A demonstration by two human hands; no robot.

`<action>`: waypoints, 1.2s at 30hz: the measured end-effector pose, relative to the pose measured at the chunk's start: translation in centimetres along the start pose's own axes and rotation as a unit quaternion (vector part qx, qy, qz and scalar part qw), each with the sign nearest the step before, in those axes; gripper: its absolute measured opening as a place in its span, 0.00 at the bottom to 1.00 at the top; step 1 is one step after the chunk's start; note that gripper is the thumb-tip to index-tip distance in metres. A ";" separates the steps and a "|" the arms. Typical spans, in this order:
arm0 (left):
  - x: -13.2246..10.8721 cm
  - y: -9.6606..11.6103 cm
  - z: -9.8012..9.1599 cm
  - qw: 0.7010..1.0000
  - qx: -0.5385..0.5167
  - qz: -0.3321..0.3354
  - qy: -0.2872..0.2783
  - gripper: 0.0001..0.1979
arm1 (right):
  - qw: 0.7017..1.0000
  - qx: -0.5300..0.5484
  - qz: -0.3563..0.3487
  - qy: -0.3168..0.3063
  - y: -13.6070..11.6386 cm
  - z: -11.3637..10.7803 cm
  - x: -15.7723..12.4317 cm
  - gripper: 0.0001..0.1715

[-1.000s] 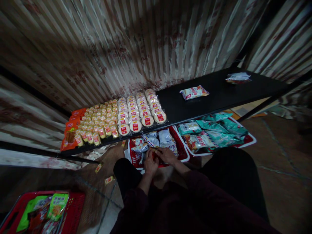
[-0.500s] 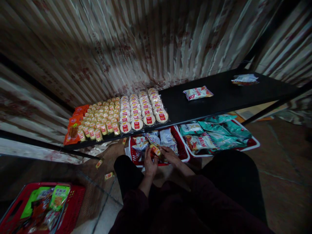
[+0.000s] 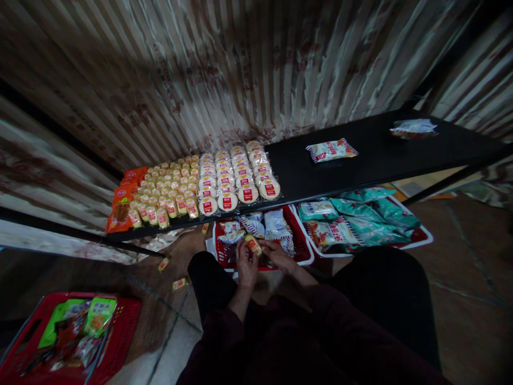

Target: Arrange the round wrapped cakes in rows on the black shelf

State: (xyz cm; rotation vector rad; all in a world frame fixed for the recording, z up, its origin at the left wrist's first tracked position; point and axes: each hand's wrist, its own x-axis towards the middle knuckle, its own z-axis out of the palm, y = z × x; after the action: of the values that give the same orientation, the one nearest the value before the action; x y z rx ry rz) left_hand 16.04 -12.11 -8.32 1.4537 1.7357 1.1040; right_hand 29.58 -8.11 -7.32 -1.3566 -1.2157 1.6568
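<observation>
Between my two hands is a small yellow wrapped snack [image 3: 253, 244] with a red and white label. My left hand [image 3: 245, 264] has its fingers closed round its left side. My right hand [image 3: 277, 254] pinches toward its right end, fingers together. Both hands are over a red basket [image 3: 306, 256] with a white rim, which holds white, blue-striped snack bags [image 3: 276, 224]. On the black shelf [image 3: 288, 176] ahead, rows of like yellow wrapped snacks [image 3: 170, 207] stand beside rows of round white wrapped cakes [image 3: 227, 201].
Orange packets [image 3: 120, 200] lie at the shelf's left end; a striped bag [image 3: 332, 150] lies farther right. A second basket [image 3: 425, 235] holds teal bags [image 3: 372, 230]. Loose yellow snacks [image 3: 179, 283] lie on the floor near a red basket [image 3: 130, 321] of mixed packets.
The yellow snack has turned in my fingers so that its label slants more steeply. The view has shifted slightly; both hands stay over the basket.
</observation>
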 end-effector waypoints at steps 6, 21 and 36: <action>0.0 0.7 -0.4 0.999 -0.023 0.019 0.032 0.11 | 0.998 0.005 -0.041 -0.044 0.5 -0.3 0.1 0.29; -0.2 0.2 -0.2 0.999 -0.016 0.029 0.023 0.13 | 0.988 0.144 0.026 -0.046 0.6 0.2 -0.4 0.33; 0.0 0.5 -0.3 0.994 -0.096 -0.051 -0.011 0.19 | 0.992 0.113 0.001 -0.050 -0.8 0.1 -1.2 0.31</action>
State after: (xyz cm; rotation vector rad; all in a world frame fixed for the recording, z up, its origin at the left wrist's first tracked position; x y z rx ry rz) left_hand 15.99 -12.14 -7.76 1.2434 1.6216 1.1609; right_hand 29.70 -8.95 -6.11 -1.1479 -1.0461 1.8216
